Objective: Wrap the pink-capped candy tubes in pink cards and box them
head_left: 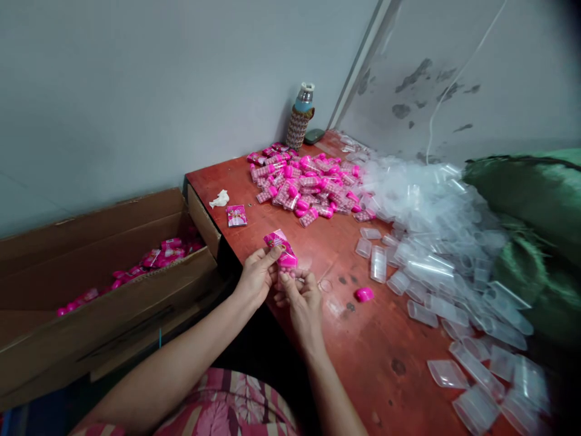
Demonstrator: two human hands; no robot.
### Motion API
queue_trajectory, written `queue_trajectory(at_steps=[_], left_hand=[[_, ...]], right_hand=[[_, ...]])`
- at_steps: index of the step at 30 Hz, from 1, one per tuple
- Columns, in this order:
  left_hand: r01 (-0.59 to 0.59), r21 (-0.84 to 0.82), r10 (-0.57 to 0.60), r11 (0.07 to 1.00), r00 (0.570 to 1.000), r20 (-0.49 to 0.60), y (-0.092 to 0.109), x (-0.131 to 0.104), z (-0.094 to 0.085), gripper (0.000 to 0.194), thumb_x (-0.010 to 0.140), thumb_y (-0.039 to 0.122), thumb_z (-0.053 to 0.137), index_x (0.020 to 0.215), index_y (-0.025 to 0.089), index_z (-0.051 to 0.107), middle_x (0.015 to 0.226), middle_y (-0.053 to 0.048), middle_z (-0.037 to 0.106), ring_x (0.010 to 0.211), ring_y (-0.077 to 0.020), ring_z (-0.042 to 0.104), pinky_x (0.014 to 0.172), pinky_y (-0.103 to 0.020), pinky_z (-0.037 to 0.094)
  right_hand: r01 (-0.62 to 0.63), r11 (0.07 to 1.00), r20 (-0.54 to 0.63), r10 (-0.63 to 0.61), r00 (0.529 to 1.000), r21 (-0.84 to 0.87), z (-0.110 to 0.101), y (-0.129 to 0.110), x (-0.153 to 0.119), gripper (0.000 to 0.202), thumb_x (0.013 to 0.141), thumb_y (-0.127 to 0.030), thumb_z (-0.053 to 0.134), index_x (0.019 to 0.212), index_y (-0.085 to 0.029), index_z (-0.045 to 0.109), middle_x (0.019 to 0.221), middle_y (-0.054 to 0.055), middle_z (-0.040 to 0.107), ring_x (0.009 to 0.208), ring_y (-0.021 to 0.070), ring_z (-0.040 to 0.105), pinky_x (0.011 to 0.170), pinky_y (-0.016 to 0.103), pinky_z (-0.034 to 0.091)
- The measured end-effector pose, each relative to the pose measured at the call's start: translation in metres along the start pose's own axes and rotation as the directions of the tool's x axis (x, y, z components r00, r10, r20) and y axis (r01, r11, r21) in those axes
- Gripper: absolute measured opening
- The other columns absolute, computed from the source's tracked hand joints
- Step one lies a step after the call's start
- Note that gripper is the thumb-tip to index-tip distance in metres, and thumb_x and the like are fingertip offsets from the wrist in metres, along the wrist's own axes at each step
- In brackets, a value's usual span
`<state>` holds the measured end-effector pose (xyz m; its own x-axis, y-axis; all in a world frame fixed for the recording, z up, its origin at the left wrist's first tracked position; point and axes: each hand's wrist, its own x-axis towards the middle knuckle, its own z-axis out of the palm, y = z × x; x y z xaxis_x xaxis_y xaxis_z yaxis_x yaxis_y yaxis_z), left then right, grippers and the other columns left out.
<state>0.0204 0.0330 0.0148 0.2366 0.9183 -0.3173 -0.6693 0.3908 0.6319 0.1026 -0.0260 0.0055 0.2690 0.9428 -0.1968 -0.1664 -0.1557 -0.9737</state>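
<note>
At far left, the open carton (113,315) contains pink wrapped pieces (163,254), which appear to be the finished portion. On the red table (385,351), one flat printed packet (236,215) lies near the edge. The left hand (255,277) reaches forward, thumb over curled fingers, gripping the pink wrapper (287,251). The wrapper is held tilted above the table edge, with pink beads (287,272) visible at its lower end. The right hand (308,306) meets it there, wrist low, thumb and fingers closed on that beaded end. Beyond, many capped, bead-filled containers (308,188) remain unwrapped. A loose pink cap (364,295) and a large heap of empty clear tubes (431,272), evidently unprocessed, lie farther right.
</note>
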Motion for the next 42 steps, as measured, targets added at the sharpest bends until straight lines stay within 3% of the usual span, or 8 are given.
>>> queue_trajectory(at_steps=[8, 15, 19, 28, 34, 37, 39, 42], left_hand=[[0.126, 0.118, -0.133, 0.985, 0.990, 0.052, 0.000, 0.004, -0.005, 0.022, 0.064, 0.028, 0.070, 0.066, 0.010, 0.056, 0.057, -0.003, 0.060, 0.044, -0.0088, 0.052, 0.041, -0.020, 0.039], [0.115, 0.277, -0.176, 0.954, 0.963, 0.206, 0.013, 0.005, -0.008, 0.024, 0.064, 0.029, 0.069, 0.056, 0.008, 0.059, 0.048, -0.003, 0.056, 0.039, -0.0101, 0.049, 0.038, -0.022, 0.037], [0.150, 0.339, -0.239, 0.929, 0.942, 0.236, 0.009, 0.004, -0.007, 0.022, 0.063, 0.028, 0.069, 0.061, 0.007, 0.063, 0.048, -0.004, 0.056, 0.040, -0.0121, 0.051, 0.039, -0.023, 0.041], [0.168, 0.166, -0.188, 0.972, 0.976, 0.109, 0.003, 0.000, -0.011, 0.016, 0.062, 0.022, 0.071, 0.064, 0.007, 0.064, 0.060, -0.007, 0.062, 0.051, -0.0105, 0.054, 0.046, -0.021, 0.044], [0.159, 0.175, -0.184, 0.972, 0.973, 0.137, -0.002, -0.012, -0.011, 0.019, 0.063, 0.023, 0.071, 0.063, 0.005, 0.065, 0.055, -0.003, 0.058, 0.048, -0.0081, 0.051, 0.046, -0.020, 0.041], [0.079, 0.127, -0.090, 0.989, 0.992, 0.088, 0.012, -0.016, -0.016, 0.017, 0.064, 0.023, 0.070, 0.064, 0.007, 0.064, 0.065, -0.008, 0.064, 0.059, -0.0146, 0.060, 0.057, -0.026, 0.049], [-0.086, 0.056, 0.085, 0.995, 0.996, 0.008, 0.032, -0.016, -0.025, 0.014, 0.067, 0.023, 0.068, 0.070, 0.010, 0.064, 0.082, -0.011, 0.068, 0.077, -0.0201, 0.064, 0.073, -0.033, 0.050], [-0.377, -0.001, 0.370, 0.926, 0.911, -0.179, 0.063, -0.013, -0.041, 0.018, 0.072, 0.031, 0.062, 0.082, 0.016, 0.063, 0.091, -0.008, 0.068, 0.088, -0.0198, 0.063, 0.085, -0.036, 0.046]], right_hand=[[0.066, 0.996, -0.022, -0.068, 0.997, -0.065, -0.002, 0.003, 0.002, 0.022, 0.077, -0.035, 0.058, 0.088, -0.019, 0.048, 0.065, -0.003, 0.060, 0.047, 0.0086, 0.054, 0.044, 0.019, 0.046], [-0.073, 0.971, 0.173, 0.034, 0.984, 0.226, -0.009, -0.001, 0.005, 0.023, 0.075, -0.036, 0.060, 0.084, -0.019, 0.048, 0.063, -0.001, 0.062, 0.041, 0.0078, 0.052, 0.038, 0.018, 0.040], [-0.020, 0.981, 0.105, -0.001, 0.994, 0.195, -0.011, -0.001, 0.009, 0.020, 0.074, -0.032, 0.062, 0.082, -0.019, 0.048, 0.060, -0.004, 0.060, 0.042, 0.0083, 0.053, 0.039, 0.017, 0.041], [-0.025, 0.966, 0.130, -0.008, 0.992, 0.257, -0.016, 0.000, 0.004, 0.026, 0.075, -0.027, 0.062, 0.097, -0.020, 0.051, 0.081, 0.001, 0.065, 0.068, 0.0128, 0.063, 0.066, 0.028, 0.051], [-0.038, 0.955, 0.088, 0.012, 0.996, 0.296, -0.008, -0.002, 0.011, 0.022, 0.071, -0.028, 0.066, 0.085, -0.021, 0.050, 0.065, -0.003, 0.064, 0.055, 0.0122, 0.062, 0.058, 0.026, 0.051], [-0.053, 0.961, 0.117, 0.022, 0.993, 0.271, -0.003, -0.005, 0.013, 0.023, 0.070, -0.029, 0.067, 0.084, -0.020, 0.050, 0.066, -0.002, 0.065, 0.056, 0.0132, 0.062, 0.056, 0.026, 0.050], [-0.061, 0.965, 0.133, 0.027, 0.991, 0.254, -0.004, -0.007, 0.014, 0.022, 0.070, -0.029, 0.067, 0.082, -0.019, 0.052, 0.068, -0.001, 0.065, 0.055, 0.0128, 0.061, 0.053, 0.025, 0.049], [-0.062, 0.976, 0.129, 0.035, 0.991, 0.206, -0.012, -0.007, 0.017, 0.020, 0.071, -0.033, 0.065, 0.076, -0.018, 0.053, 0.068, 0.000, 0.065, 0.054, 0.0121, 0.061, 0.050, 0.023, 0.048]])
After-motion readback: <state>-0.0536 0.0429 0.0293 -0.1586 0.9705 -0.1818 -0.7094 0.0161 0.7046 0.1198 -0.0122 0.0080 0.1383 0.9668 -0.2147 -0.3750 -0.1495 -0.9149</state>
